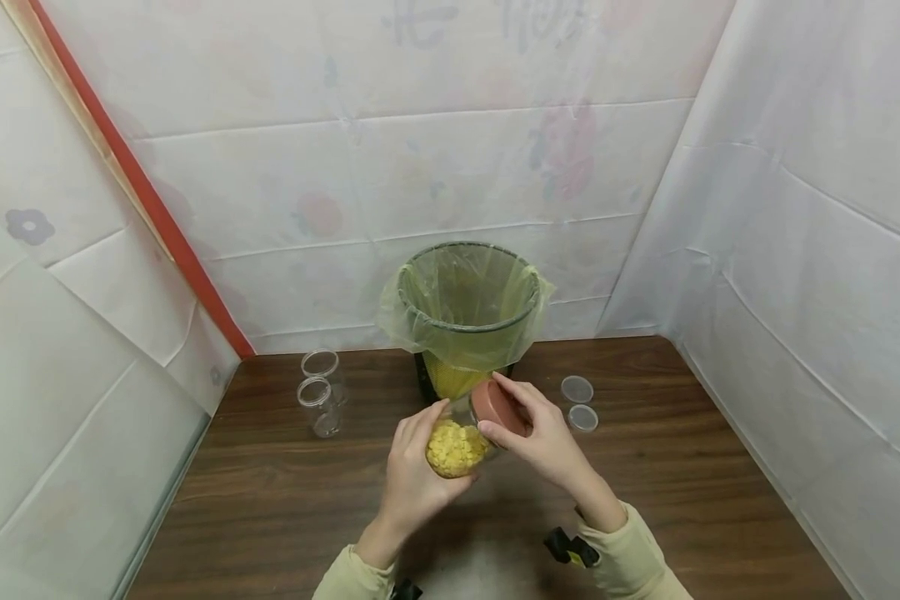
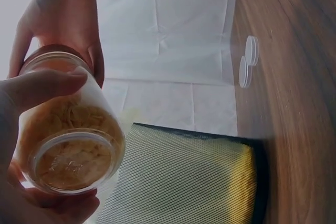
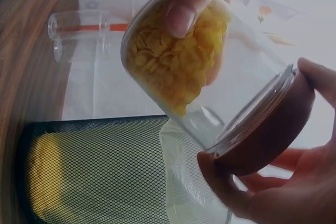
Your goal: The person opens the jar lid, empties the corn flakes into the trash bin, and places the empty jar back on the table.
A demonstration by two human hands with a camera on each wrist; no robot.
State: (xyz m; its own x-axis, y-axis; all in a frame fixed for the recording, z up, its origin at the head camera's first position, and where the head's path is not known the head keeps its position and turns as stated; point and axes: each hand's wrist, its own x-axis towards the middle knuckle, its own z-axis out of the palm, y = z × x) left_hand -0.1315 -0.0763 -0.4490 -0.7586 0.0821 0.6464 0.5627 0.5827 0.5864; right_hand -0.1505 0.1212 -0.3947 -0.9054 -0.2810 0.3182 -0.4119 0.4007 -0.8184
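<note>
A clear jar [image 3: 173, 66] part filled with yellow flakes is held tilted above the table, in front of the bin. My left hand [image 1: 414, 475] grips its body near the base, thumb across the side. On its mouth sits a reddish-brown lid [image 1: 497, 408], pinched at the rim between the thumb and fingers of my right hand [image 1: 543, 442]. In the right wrist view the flakes lie toward the jar's base, and the lid lines up with the mouth. The left wrist view shows the jar's round bottom [image 2: 73, 163] facing the camera.
Behind the hands stands a black mesh bin [image 1: 424, 379] lined with a pale yellow bag [image 1: 525, 329], with something yellow showing low inside. Two small clear containers [image 1: 319, 408] stand on the wooden table [image 1: 270, 508] at left. Two clear round lids [image 1: 577, 388] lie at right. White sheeting surrounds the table.
</note>
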